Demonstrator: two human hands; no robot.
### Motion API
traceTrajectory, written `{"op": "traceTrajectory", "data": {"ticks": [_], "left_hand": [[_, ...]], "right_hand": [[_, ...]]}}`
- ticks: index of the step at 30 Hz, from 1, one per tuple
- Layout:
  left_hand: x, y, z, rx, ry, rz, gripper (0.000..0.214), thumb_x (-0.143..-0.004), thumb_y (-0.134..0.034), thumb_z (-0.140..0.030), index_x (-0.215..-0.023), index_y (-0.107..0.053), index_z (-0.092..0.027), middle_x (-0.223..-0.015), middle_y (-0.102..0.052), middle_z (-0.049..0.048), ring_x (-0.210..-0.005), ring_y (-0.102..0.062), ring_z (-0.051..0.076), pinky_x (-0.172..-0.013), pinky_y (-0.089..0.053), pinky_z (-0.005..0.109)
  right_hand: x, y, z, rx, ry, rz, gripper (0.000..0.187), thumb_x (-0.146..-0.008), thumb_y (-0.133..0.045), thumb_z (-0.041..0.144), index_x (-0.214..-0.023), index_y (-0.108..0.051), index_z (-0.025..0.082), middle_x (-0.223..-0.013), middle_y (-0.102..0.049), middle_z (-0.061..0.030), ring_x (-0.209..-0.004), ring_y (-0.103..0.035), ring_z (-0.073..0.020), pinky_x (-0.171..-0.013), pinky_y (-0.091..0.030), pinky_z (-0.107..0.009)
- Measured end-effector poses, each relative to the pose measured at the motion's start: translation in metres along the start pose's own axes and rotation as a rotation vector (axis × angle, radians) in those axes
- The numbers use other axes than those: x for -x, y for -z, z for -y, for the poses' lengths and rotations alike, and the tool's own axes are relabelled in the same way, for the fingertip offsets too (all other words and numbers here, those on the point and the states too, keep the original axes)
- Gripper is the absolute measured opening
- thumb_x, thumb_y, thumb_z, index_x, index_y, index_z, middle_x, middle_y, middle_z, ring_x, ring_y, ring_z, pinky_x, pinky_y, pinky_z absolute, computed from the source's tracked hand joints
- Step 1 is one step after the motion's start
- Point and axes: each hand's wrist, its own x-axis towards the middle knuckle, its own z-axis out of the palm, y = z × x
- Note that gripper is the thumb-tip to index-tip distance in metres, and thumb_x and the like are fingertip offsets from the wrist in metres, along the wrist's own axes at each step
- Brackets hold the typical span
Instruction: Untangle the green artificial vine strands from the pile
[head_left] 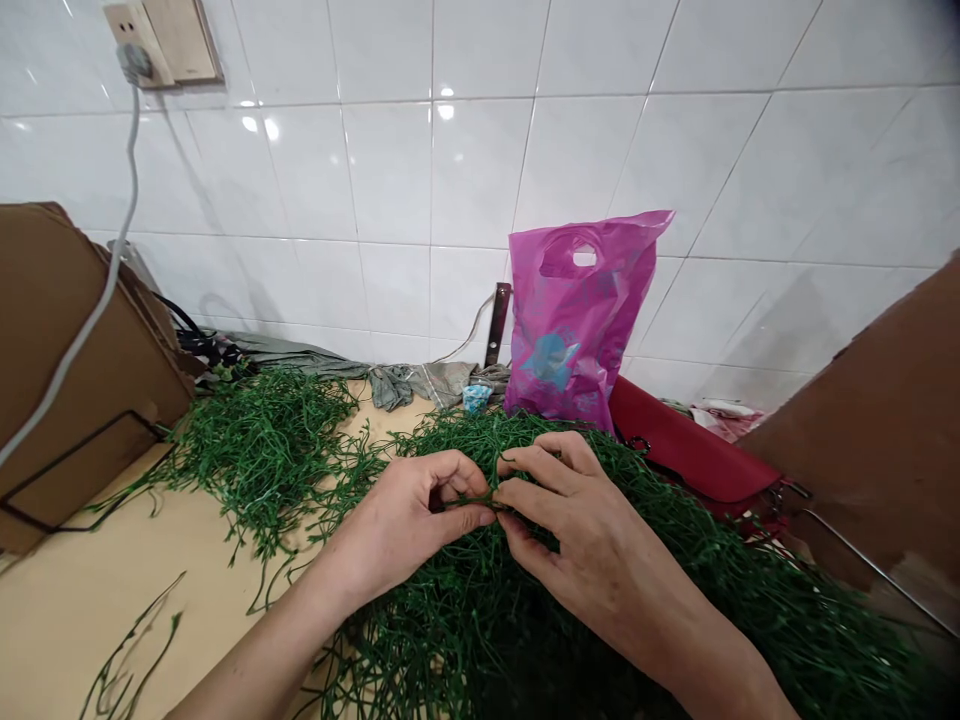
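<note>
Fingers [465,518] of both hands are closing narrowly on one thin green strand [469,498], and the gap between the two pinches is small. The left hand [401,530] is gripping from the near side, while the right hand [592,540] is curling over from the other, its fingertips meeting the same strand. The strand is lying at the top of a tangled heap of leafy green strands [660,530], which is spreading across the bench [90,610] under both wrists. The tight grip seems to be separating this one length from the mass around it (fussy work, by the look of it). A second heap of green strands [262,450] is sitting further left, and a few loose strands [131,650] are lying apart on the bare bench. Behind the heap, a magenta plastic carrier bag [577,320] is standing against the white tiled wall [480,170], bulging slightly, though its contents are hidden. A red bag [690,450] is lying to its right, apparently closed, with nothing visible inside. Sheets of brown cardboard [75,340] are leaning at the left, probably propped out of the way.
</note>
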Motion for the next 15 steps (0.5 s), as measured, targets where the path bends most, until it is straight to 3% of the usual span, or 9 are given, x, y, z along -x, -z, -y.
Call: {"op": "traceTrajectory", "data": {"ticks": [6, 9, 13, 15], "left_hand": [[-0.001, 0.0, -0.001, 0.025, 0.006, 0.021, 0.018, -0.084, -0.064, -0.028, -0.074, -0.051, -0.018, -0.066, -0.041, -0.0069, -0.063, -0.035, 0.01, -0.058, -0.028, 0.024], [0.0, 0.003, -0.003, 0.132, -0.024, 0.092, 0.019, -0.086, -0.063, -0.029, -0.076, -0.051, -0.018, -0.065, -0.038, -0.0071, -0.062, -0.032, 0.01, -0.056, -0.025, 0.025], [0.0, 0.006, -0.004, 0.216, -0.034, 0.157, 0.021, -0.088, -0.063, -0.031, -0.077, -0.052, -0.018, -0.064, -0.035, -0.0074, -0.06, -0.028, 0.01, -0.055, -0.023, 0.026], [-0.001, 0.006, -0.003, 0.203, -0.032, 0.158, 0.02, -0.088, -0.063, -0.029, -0.076, -0.051, -0.018, -0.064, -0.035, -0.0075, -0.06, -0.029, 0.01, -0.055, -0.023, 0.026]], "right_hand": [[0.001, -0.016, 0.002, 0.062, -0.016, -0.029, 0.025, -0.082, -0.047, -0.001, -0.074, -0.055, 0.02, -0.074, -0.056, -0.0008, -0.072, -0.051, -0.0171, -0.069, -0.043, -0.032], [-0.001, -0.017, 0.006, -0.169, -0.145, -0.081, 0.021, -0.079, -0.045, 0.001, -0.073, -0.051, 0.021, -0.069, -0.048, 0.0025, -0.064, -0.047, -0.0129, -0.06, -0.039, -0.025], [-0.004, -0.014, 0.007, -0.533, -0.408, 0.005, 0.015, -0.078, -0.044, 0.009, -0.071, -0.047, 0.022, -0.064, -0.039, 0.0056, -0.058, -0.038, -0.0104, -0.051, -0.031, -0.022], [-0.004, -0.015, 0.006, -0.64, -0.472, 0.032, 0.013, -0.077, -0.043, 0.012, -0.069, -0.045, 0.022, -0.064, -0.036, 0.0058, -0.057, -0.035, -0.0101, -0.051, -0.03, -0.022]]}}
